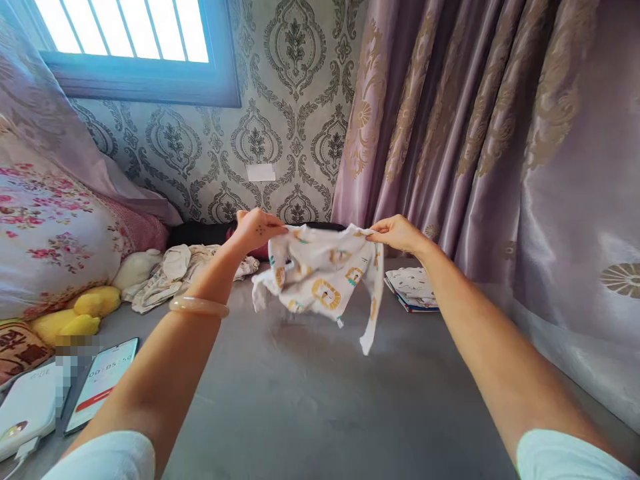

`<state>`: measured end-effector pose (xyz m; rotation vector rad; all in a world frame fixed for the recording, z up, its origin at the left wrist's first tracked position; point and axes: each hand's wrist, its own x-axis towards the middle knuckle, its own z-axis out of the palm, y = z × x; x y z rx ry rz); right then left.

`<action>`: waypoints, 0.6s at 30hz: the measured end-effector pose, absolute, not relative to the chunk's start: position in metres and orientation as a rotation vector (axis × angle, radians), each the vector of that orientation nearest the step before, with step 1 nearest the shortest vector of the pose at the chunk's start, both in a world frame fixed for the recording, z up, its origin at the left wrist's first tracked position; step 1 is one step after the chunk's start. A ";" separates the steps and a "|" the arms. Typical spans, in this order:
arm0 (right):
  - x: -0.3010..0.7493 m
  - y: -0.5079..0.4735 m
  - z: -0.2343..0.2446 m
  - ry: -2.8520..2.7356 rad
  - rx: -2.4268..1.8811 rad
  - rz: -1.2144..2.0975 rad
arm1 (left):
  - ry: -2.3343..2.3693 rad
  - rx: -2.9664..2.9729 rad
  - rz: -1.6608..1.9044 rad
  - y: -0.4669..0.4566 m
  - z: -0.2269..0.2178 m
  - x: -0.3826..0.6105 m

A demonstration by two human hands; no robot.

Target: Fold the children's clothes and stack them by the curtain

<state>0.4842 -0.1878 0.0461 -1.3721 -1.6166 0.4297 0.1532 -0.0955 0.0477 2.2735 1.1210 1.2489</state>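
A small white baby shirt [325,273] with yellow lion prints hangs stretched between my two hands, above the grey bed surface. My left hand [257,230] pinches it at one shoulder, and my right hand [397,233] pinches the opposite shoulder. Both sleeves dangle at the sides, and the lower hem swings loose, tilted toward the bed. A bangle circles my left wrist.
Crumpled light clothes [175,273] lie beyond my left arm. Folded clothes [413,287] are stacked near the curtain [450,120]. At left are yellow plush toys [95,303], a floral pillow [45,233], a phone [103,380] and a white power bank [33,407].
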 end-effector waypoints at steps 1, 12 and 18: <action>0.485 -0.190 0.043 -1.614 -1.383 0.450 | 1.177 2.304 1.244 -0.094 0.045 0.152; 0.494 -0.189 0.036 -1.472 -1.310 0.483 | 1.313 2.248 1.430 -0.087 0.036 0.155; 0.494 -0.181 0.027 -1.463 -1.309 0.453 | 1.325 2.253 1.474 -0.089 0.036 0.158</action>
